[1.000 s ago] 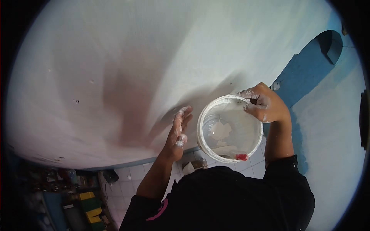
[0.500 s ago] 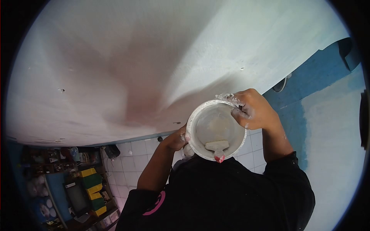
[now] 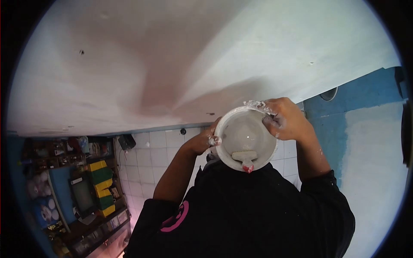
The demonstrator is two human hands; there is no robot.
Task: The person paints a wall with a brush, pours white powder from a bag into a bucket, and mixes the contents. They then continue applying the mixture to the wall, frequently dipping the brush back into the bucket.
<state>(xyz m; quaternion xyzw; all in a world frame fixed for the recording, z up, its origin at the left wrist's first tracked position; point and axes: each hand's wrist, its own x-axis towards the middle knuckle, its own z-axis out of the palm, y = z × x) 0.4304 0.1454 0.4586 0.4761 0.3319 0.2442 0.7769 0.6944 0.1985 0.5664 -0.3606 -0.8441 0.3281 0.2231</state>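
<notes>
A white round bucket [image 3: 232, 121] is held in front of my chest, its open top facing the camera. Inside, at the near side, a brush-like tool [image 3: 244, 155] with a red-tipped handle rests against the wall. My left hand [image 3: 204, 139] grips the bucket's left side, its thumb at the rim. White paste coats the fingers of my right hand [image 3: 285, 119], which is closed at the upper right rim; whether it holds anything besides the rim is hidden.
A whitish wall [image 3: 241, 51] with small dark holes spans the upper view. Blue-and-white wall [image 3: 370, 142] stands right. White floor tiles [image 3: 146, 159] lie below. Cluttered shelves [image 3: 77, 225] with a screen [image 3: 82, 194] are at lower left; a small black object [image 3: 183, 131] lies by the wall.
The view has shifted, so the floor and shelves appear higher. The bucket sits slightly higher and to the right in view, with both hands still on it.
</notes>
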